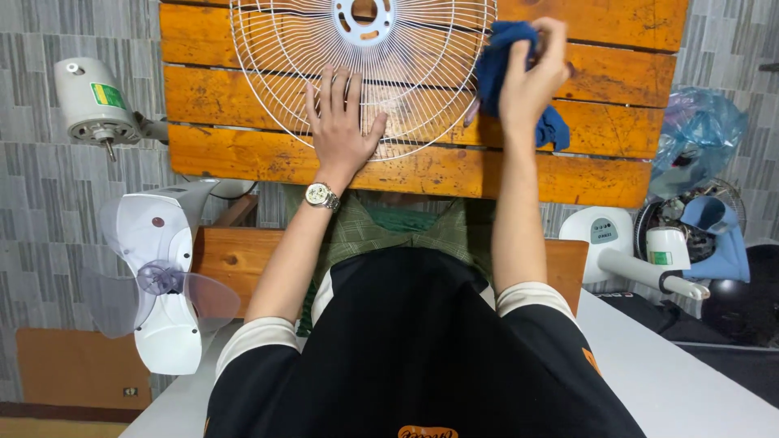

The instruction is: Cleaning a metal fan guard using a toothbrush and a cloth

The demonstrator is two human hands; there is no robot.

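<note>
A white wire fan guard lies flat on an orange wooden slat table. My left hand presses palm-down on the guard's near rim, fingers spread, with a metal watch on the wrist. My right hand grips a crumpled dark blue cloth at the guard's right edge; a loose end of the cloth hangs down onto the table.
A fan motor housing sits at the left, with a white fan base and clear blades below it. At the right are another white fan stand, a blue plastic bag and a white tabletop.
</note>
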